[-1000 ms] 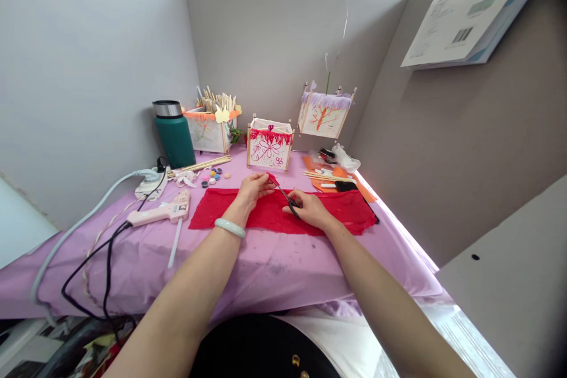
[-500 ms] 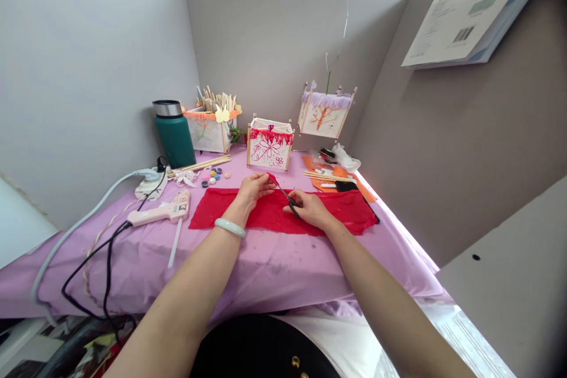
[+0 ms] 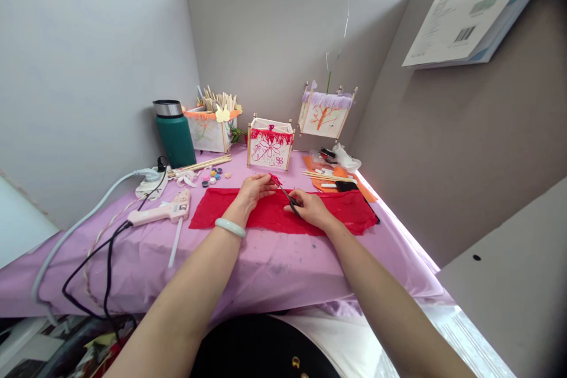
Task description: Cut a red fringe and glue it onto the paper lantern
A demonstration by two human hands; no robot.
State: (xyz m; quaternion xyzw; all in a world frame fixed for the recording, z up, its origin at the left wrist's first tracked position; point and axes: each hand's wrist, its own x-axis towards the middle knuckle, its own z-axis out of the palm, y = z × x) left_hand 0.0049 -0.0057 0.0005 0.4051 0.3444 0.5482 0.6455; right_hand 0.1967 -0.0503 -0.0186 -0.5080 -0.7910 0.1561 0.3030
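Observation:
My left hand (image 3: 254, 190), with a pale bangle on its wrist, pinches a small piece of red material (image 3: 275, 179) above the table. My right hand (image 3: 309, 208) is closed on dark-handled scissors (image 3: 293, 203), whose blades point up and left to the red piece. Below both hands a long red cloth (image 3: 217, 208) lies flat across the purple tablecloth (image 3: 283, 266). Behind them stands a white box lantern (image 3: 270, 150) with wooden corner sticks, red fringe and a drawn flower.
To the left are a green bottle (image 3: 175, 139), a pink glue gun (image 3: 162, 212) with cables, and a box of sticks (image 3: 206, 130). A purple-fringed lantern (image 3: 325, 115) hangs at the back right, above orange sheets and a white bag (image 3: 345, 158).
The red piece at my left fingertips shows more separate strands beside the scissor blades. Both hands have hardly moved.

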